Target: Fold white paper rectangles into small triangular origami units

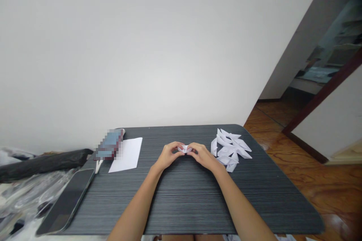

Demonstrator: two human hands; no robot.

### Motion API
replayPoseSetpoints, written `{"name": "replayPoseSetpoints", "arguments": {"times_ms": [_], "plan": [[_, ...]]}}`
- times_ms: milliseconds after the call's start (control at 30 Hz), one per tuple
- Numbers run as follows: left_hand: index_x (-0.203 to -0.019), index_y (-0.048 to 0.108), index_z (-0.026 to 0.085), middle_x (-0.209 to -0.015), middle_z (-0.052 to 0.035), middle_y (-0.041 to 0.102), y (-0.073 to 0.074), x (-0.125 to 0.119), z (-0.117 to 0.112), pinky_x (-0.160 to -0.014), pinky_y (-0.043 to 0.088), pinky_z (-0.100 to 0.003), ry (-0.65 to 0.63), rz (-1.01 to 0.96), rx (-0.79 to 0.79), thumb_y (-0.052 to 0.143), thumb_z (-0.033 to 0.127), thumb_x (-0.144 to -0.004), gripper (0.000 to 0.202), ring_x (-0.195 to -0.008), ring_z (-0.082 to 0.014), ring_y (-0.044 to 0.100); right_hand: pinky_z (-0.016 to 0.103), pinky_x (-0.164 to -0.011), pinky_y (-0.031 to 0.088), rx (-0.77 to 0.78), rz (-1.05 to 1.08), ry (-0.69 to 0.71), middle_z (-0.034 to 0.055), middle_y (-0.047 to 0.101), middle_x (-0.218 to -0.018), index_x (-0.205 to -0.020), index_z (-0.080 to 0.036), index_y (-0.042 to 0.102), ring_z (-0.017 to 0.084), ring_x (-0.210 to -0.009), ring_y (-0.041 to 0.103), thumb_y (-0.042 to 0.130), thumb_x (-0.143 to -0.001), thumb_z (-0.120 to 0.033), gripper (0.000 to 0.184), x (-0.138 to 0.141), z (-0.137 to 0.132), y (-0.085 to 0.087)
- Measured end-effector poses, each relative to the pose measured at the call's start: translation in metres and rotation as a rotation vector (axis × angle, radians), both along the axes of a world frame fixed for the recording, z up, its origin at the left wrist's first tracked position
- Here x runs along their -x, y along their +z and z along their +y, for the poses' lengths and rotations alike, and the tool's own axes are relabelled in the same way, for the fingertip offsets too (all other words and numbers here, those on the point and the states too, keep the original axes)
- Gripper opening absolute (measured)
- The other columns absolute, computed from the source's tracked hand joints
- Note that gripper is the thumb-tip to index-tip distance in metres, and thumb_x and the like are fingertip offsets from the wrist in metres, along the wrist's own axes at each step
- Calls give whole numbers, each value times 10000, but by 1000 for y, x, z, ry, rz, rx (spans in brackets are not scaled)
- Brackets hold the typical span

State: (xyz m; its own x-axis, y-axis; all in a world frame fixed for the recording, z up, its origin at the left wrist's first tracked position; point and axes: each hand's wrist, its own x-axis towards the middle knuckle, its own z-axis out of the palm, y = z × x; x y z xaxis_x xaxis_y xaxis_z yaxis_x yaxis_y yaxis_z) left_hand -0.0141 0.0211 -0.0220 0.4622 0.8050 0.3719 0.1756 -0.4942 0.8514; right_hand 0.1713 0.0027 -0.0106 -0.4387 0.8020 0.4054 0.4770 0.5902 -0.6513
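Near the middle of the dark table, my left hand (172,153) and my right hand (200,153) pinch the two ends of a small folded white paper (184,149). Its middle shows between the fingertips, while both ends are covered by fingers. To the right of my right hand lies a loose heap of folded white paper pieces (229,147), several of them pointed. Flat white paper sheets (128,155) rest on the left side of the table.
A blurred-out object (109,145) overlaps the sheets at the left, with a white item (98,166) under its near edge. A phone (68,199) lies at the left edge of the dark table (195,203). Behind stands a white wall (169,52); plastic-wrapped items (36,192) sit left.
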Motion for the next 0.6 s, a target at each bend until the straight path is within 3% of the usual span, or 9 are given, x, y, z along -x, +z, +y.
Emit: {"name": "replayPoseSetpoints", "arguments": {"times_ms": [333,467,600], "plan": [[-847,576,142,-977,-89,585,10,-2,-6,-810,439,-324,27,-33,-56,577,268,-716,182,-912,-177,543,283,-744,428,-102,129,-9,52,586,-901,-783,-186,586,154,-838,548,513,-756,-169,80,2,2,-4],[-938,564,149,-996,-94,576,14,-1,-8,-812,443,-329,39,8,-96,552,261,-735,232,-934,-182,536,282,-719,445,-112,134,-27,57,564,-929,-814,-187,580,141,-778,551,508,-757,-168,94,2,2,-4],[-905,577,150,-1027,-92,566,17,0,-10,-794,458,-311,9,60,-125,502,254,-768,188,-936,-173,540,286,-711,463,-97,86,-29,73,509,-1035,-905,-195,562,121,-728,552,491,-762,-162,163,1,1,-4]]}}
